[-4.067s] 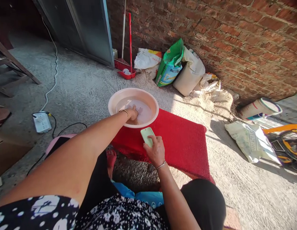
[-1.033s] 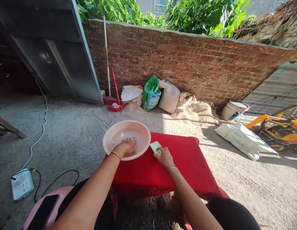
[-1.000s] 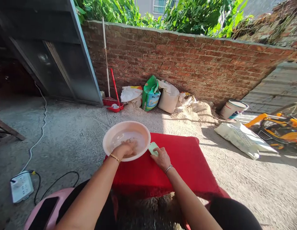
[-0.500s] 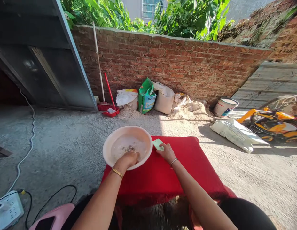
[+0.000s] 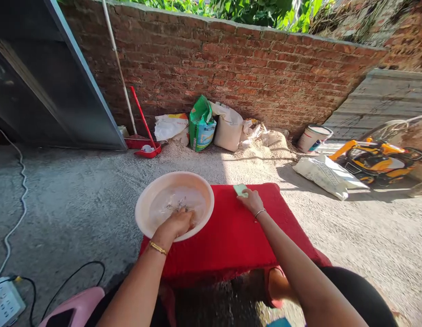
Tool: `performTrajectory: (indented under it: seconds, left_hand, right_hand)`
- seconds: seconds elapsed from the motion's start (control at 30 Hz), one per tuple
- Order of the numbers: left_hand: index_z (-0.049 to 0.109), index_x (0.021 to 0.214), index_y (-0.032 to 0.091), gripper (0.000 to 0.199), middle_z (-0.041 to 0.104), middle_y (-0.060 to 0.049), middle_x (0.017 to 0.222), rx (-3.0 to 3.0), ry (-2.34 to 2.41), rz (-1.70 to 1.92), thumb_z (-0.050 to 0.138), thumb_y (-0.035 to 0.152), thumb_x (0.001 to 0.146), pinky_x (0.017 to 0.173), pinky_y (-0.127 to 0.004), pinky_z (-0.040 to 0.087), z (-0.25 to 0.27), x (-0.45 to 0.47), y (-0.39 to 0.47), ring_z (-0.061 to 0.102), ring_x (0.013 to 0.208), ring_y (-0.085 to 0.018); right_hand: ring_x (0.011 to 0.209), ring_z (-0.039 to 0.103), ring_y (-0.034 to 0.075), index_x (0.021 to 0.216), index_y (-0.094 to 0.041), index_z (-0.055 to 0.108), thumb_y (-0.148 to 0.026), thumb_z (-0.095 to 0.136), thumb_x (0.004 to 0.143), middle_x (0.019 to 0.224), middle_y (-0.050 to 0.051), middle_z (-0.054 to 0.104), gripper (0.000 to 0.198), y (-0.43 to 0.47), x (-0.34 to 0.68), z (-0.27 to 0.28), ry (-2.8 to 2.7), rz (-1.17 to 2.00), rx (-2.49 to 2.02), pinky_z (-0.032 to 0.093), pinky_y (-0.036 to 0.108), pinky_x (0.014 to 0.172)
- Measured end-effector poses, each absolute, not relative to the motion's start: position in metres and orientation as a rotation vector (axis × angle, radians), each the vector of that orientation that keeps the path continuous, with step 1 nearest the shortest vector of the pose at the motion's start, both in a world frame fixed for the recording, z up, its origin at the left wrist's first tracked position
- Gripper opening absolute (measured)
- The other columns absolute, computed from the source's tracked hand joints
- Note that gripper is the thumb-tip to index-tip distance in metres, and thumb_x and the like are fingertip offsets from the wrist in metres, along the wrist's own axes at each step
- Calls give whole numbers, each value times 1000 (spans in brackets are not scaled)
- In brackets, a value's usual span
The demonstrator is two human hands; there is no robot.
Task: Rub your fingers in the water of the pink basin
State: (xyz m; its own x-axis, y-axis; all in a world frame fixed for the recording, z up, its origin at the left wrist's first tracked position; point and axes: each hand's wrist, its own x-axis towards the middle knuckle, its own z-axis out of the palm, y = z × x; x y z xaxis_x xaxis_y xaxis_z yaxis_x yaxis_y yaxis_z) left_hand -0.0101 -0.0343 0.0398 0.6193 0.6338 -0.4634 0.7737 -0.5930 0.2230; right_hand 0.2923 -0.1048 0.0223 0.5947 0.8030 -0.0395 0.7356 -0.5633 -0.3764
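A pale pink plastic basin (image 5: 142, 190) with water in it stands on the left part of the red cloth-covered table (image 5: 224, 245). My left hand (image 5: 178, 222) is down in the basin, its fingers curled into the water; what they hold is hidden. Small dark bits (image 5: 176, 204) lie in the water just beyond the fingertips. At the far edge of the table, right of the basin, my right hand (image 5: 251, 200) grips a pale green flat rectangular piece (image 5: 240, 189) between thumb and fingers. The piece rests on or just over the red cloth.
Beyond the table, sacks (image 5: 202, 127), a red dustpan (image 5: 149, 149) and a bucket (image 5: 314, 137) stand along a brick wall (image 5: 231, 68). A white sack (image 5: 330, 175) lies right. A power strip (image 5: 8, 299) and a pink stool (image 5: 77, 304) are at lower left.
My right hand has moved the pale green piece rightward along the table, away from the basin. My left hand stays in the water. The view has tilted down.
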Motion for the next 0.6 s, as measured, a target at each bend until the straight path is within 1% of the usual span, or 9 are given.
performTrajectory:
  seconds: [0.1,0.2,0.23,0.3,0.43,0.53,0.6]
  left_hand:
    - [45,136,20,52,47,-17,134,2433,1153,-505,42,35,86,102,-44,36,43,-10,-36,49,120,-32]
    - [42,138,18,53,40,-18,141,2434,1158,-527,41,37,88,104,-43,35,44,-11,-38,44,126,-33]
    - [41,138,17,54,38,-19,142,2439,1156,-540,41,37,88,104,-43,34,44,-11,-38,42,128,-32]
    - [41,138,17,54,39,-19,141,2438,1155,-555,42,38,88,104,-43,35,45,-10,-38,44,126,-32]
    - [47,131,19,49,47,-16,131,2422,1179,-515,43,39,87,100,-45,38,45,-8,-37,50,117,-32]
    - [49,129,18,48,49,-16,129,2434,1175,-484,42,39,87,98,-45,39,43,-9,-36,50,116,-32]
    - [49,129,19,49,48,-16,129,2435,1174,-457,42,41,87,99,-45,39,39,-9,-35,50,117,-33]
  right_hand:
    - [92,58,17,113,-28,63,-45,65,78,107,6,55,40,-73,248,15,-1406,358,-2376,43,26,78]
    - [96,57,18,114,-30,63,-44,67,76,110,5,54,41,-57,243,10,-1458,381,-2325,42,26,79]
    - [97,57,19,114,-29,62,-44,66,76,112,6,54,41,-58,253,9,-1446,382,-2332,42,27,79]
    - [98,57,21,116,-28,62,-46,64,77,114,7,54,42,-68,288,9,-1358,373,-2389,43,29,80]
    - [102,57,26,119,-21,60,-48,61,78,113,12,56,49,-109,378,15,-1002,305,-2580,43,33,82]
    - [105,56,28,121,-14,57,-43,59,78,108,16,60,51,-143,423,20,-792,257,-2665,43,35,83]
    - [102,57,28,118,-12,59,-42,59,77,100,15,63,51,-160,434,22,-738,256,-2678,44,33,81]
